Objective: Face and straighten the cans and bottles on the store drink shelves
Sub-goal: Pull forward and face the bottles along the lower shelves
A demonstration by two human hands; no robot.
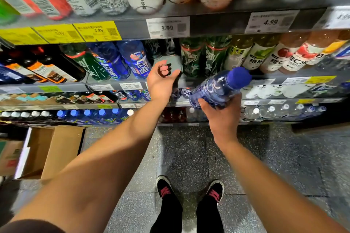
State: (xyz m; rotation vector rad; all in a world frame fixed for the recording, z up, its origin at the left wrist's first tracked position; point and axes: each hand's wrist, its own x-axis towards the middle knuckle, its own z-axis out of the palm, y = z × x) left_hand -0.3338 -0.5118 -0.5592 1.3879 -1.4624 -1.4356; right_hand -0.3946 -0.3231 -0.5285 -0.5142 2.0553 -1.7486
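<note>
My right hand [220, 114] grips the lower body of a blue plastic bottle [217, 86] with a blue cap, tilted up to the right in front of the shelves. My left hand [162, 77] hovers palm up at the edge of the middle shelf [106, 86], its fingers curled and holding nothing. It sits before a gap between two blue bottles [132, 58] on the left and green bottles [191, 56] on the right. Dark cans stand far back in that gap.
Above, a shelf carries white and red bottles with price tags [167, 27] on its rail. Lower shelves hold more blue and clear bottles. An open cardboard box [55, 149] stands on the speckled floor at the left. My shoes [189, 189] are below.
</note>
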